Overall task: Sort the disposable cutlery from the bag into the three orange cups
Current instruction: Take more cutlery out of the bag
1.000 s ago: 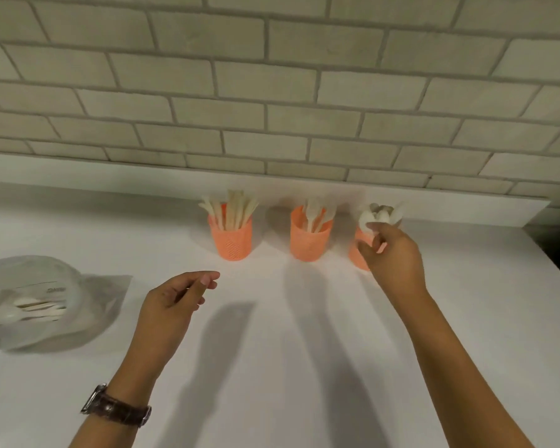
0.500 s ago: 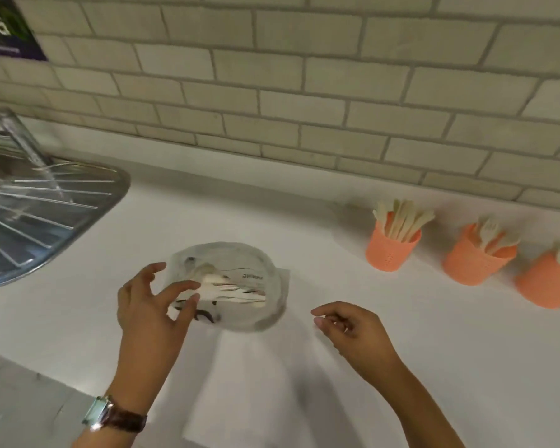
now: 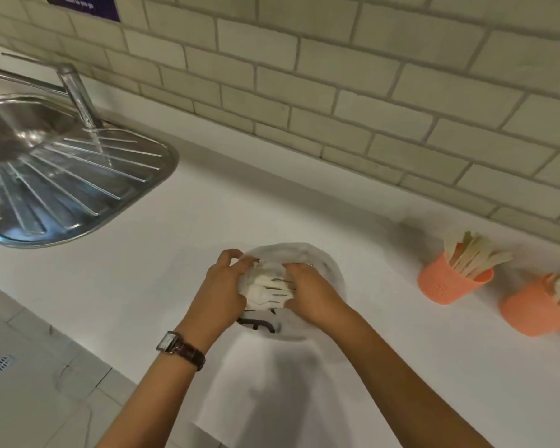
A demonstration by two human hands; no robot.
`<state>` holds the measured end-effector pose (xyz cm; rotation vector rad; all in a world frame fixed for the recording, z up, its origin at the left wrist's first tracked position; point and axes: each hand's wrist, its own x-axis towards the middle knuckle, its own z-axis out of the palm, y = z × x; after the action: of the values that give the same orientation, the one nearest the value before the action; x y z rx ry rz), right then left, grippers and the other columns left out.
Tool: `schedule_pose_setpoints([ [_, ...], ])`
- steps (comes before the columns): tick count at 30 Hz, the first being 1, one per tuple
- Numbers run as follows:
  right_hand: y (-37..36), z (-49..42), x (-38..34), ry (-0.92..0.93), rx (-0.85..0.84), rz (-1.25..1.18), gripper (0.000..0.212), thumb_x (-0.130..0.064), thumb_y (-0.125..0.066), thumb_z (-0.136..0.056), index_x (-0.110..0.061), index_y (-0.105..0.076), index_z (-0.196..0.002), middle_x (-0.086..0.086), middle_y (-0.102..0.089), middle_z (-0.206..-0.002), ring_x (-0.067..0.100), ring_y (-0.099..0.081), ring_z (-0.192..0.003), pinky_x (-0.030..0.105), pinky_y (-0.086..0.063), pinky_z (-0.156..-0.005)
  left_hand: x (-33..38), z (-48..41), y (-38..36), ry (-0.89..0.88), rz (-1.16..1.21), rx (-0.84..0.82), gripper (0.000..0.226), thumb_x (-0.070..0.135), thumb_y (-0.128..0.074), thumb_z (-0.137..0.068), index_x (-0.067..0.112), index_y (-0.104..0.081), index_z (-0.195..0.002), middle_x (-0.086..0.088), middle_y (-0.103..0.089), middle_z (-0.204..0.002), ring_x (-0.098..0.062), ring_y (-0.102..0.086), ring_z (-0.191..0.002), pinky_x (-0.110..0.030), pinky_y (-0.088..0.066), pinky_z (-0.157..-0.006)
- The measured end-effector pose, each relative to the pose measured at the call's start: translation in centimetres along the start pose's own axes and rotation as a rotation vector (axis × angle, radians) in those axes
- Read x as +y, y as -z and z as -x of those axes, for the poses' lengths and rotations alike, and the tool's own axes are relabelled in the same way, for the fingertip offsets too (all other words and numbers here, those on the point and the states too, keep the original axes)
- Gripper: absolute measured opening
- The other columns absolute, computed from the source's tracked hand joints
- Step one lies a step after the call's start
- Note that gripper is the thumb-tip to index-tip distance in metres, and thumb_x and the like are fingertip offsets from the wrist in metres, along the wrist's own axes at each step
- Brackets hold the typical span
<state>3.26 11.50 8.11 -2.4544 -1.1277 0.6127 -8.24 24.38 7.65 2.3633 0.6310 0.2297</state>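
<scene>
A translucent plastic bag (image 3: 317, 263) lies on the white counter at the middle, with white disposable cutlery (image 3: 267, 291) showing inside it. My left hand (image 3: 222, 286) grips the bag's left edge, fingers curled round the plastic. My right hand (image 3: 307, 292) reaches into the bag's mouth, fingers curled on the cutlery. At the right, an orange cup (image 3: 446, 286) holds several pale wooden pieces. A second orange cup (image 3: 530, 315) beside it holds a few more and is cut by the frame edge. The third cup is out of view.
A steel sink drainer (image 3: 62, 189) with a tap (image 3: 76, 92) sits at the left of the white counter (image 3: 272, 195). A tiled wall (image 3: 337, 76) runs along the back. The counter's front edge drops to a tiled floor (image 3: 29, 383) at lower left.
My view swung left from the cups to the bag. My right hand left the rightmost cup and came to the bag's mouth; my left hand closed on the bag's edge.
</scene>
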Motion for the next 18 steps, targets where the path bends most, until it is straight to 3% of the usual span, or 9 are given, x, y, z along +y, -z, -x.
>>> schedule_pose_setpoints([
  [4, -0.3, -0.6, 0.2, 0.046, -0.051, 0.221, 0.102, -0.024, -0.075, -0.073, -0.018, -0.008, -0.150, 0.010, -0.016, -0.155, 0.028, -0.018, -0.142, 0.038, -0.026, -0.113, -0.1, 0.5, 0.5, -0.057, -0.033, -0.064, 0.081, -0.007, -0.053, -0.073, 0.027, -0.028, -0.143, 0.005, -0.023, -0.142, -0.020, -0.044, -0.114, -0.024, -0.047, -0.083],
  [5, -0.8, -0.9, 0.3, 0.049, -0.091, 0.283, 0.100, -0.020, -0.073, -0.074, -0.016, -0.008, -0.150, 0.011, -0.015, -0.155, 0.030, -0.017, -0.142, 0.039, -0.024, -0.114, -0.1, 0.5, 0.5, -0.048, -0.038, -0.079, 0.084, -0.005, -0.054, -0.073, 0.027, -0.024, -0.145, 0.005, -0.020, -0.144, -0.020, -0.043, -0.116, -0.023, -0.047, -0.085],
  [7, -1.8, -1.8, 0.7, 0.085, -0.118, 0.350, 0.084, -0.009, -0.067, -0.078, -0.011, -0.019, -0.147, 0.013, -0.032, -0.147, 0.030, -0.033, -0.135, 0.036, -0.030, -0.111, -0.1, 0.5, 0.6, -0.046, -0.048, -0.098, 0.087, -0.003, -0.057, -0.073, 0.027, -0.020, -0.146, 0.005, -0.017, -0.146, -0.021, -0.042, -0.118, -0.023, -0.047, -0.086],
  [10, -2.4, -2.9, 1.0, 0.113, -0.109, 0.376, 0.068, -0.009, -0.067, -0.076, -0.005, -0.036, -0.137, 0.013, -0.047, -0.132, 0.029, -0.048, -0.118, 0.034, -0.040, -0.100, -0.2, 0.4, 0.5, -0.053, -0.053, -0.125, 0.091, -0.001, -0.058, -0.071, 0.029, -0.017, -0.146, 0.007, -0.014, -0.146, -0.020, -0.043, -0.115, -0.021, -0.046, -0.080],
  [18, -2.7, -3.5, 1.2, 0.036, -0.180, 0.496, 0.080, -0.024, -0.081, -0.063, -0.007, -0.039, -0.129, 0.014, -0.043, -0.129, 0.029, -0.045, -0.117, 0.035, -0.043, -0.095, -0.3, 0.3, 0.4, -0.047, -0.084, -0.141, 0.093, 0.005, -0.062, -0.072, 0.030, -0.013, -0.146, 0.004, -0.014, -0.145, -0.021, -0.042, -0.117, -0.021, -0.044, -0.083],
])
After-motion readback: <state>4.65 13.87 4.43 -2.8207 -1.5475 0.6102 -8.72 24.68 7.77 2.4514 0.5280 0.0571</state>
